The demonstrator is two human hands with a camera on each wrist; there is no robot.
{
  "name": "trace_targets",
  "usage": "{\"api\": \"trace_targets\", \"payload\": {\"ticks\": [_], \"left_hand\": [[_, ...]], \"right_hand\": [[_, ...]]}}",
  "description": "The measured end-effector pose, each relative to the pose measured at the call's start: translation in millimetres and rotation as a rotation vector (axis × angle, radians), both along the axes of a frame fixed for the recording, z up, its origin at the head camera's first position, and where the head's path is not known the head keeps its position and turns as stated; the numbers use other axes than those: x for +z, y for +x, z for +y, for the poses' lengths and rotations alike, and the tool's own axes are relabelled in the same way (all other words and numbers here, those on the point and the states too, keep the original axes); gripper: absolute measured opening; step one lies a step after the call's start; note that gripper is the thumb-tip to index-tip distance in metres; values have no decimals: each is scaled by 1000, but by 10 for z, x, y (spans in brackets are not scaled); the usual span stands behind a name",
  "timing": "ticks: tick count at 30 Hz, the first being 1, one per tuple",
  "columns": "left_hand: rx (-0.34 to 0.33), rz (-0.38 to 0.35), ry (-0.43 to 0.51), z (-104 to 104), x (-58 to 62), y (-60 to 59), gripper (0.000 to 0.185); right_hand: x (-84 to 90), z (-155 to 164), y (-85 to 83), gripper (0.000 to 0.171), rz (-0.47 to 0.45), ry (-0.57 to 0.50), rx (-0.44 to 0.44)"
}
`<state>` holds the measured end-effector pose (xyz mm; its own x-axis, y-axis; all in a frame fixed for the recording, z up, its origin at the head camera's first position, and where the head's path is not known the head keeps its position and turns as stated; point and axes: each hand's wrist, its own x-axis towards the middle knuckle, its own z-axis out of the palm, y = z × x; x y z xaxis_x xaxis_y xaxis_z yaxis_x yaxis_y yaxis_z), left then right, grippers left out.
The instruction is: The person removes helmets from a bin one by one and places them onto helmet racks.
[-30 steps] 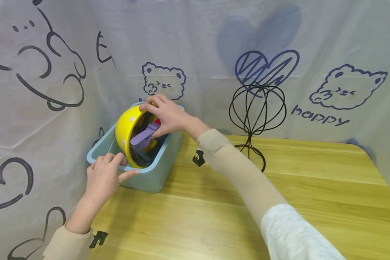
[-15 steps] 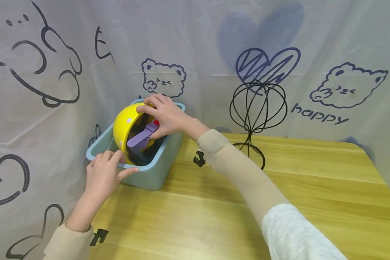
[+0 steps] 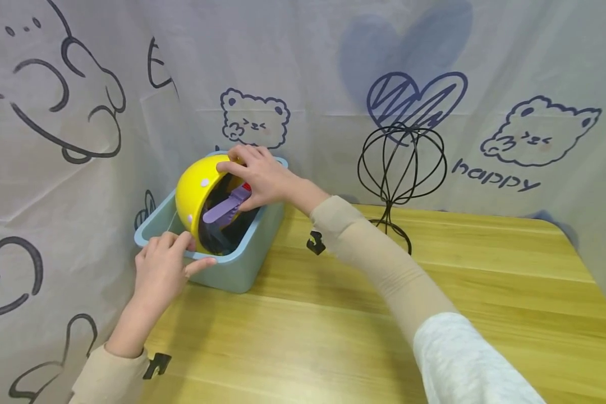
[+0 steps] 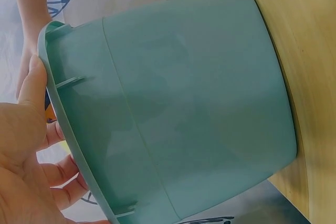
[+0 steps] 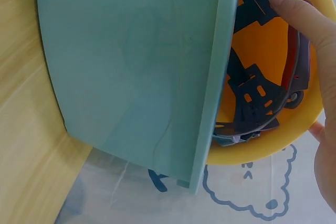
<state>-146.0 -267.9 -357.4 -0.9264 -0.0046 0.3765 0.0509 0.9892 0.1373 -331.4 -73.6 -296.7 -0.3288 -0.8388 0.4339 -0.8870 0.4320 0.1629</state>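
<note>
Here the yellow helmet (image 3: 198, 188) sits tipped on its side in the pale blue bin (image 3: 232, 272), which stands at the far left corner of the wooden counter (image 3: 434, 314), hard against the printed curtain (image 3: 303, 62). The right hand (image 3: 260, 177) curls over the helmet's upper rim, fingers outside and thumb toward the dark inner harness (image 5: 252, 98), so it grips the shell; a purple strap (image 3: 227, 206) sticks out from inside, just under that hand. The left hand (image 3: 164, 269) holds the bin's near rim, thumb on the outer wall and fingers hooked over the edge, steadying it.

By my reading, the helmet is no more than part-way out: its lower half is still below the bin's rim, and no part of it is clear of the walls. The black wire stand (image 3: 401, 174), further right on the counter, holds nothing. What appears left is to bring the helmet wholly free of the bin.
</note>
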Motion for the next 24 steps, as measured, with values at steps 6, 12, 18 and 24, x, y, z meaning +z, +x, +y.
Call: {"api": "trace_targets", "payload": {"ticks": [6, 12, 18, 24], "left_hand": [[0, 20, 5, 10, -29, -19, 50], [-6, 63, -5, 12, -49, 0, 46], [-3, 38, 16, 15, -41, 28, 48], [-4, 23, 27, 19, -13, 31, 49]], "right_hand": [[-12, 42, -39, 78, 49, 5, 35], [-38, 91, -54, 69, 97, -37, 84], [12, 145, -54, 63, 184, -68, 78], [124, 229, -32, 60, 221, -70, 77]]}}
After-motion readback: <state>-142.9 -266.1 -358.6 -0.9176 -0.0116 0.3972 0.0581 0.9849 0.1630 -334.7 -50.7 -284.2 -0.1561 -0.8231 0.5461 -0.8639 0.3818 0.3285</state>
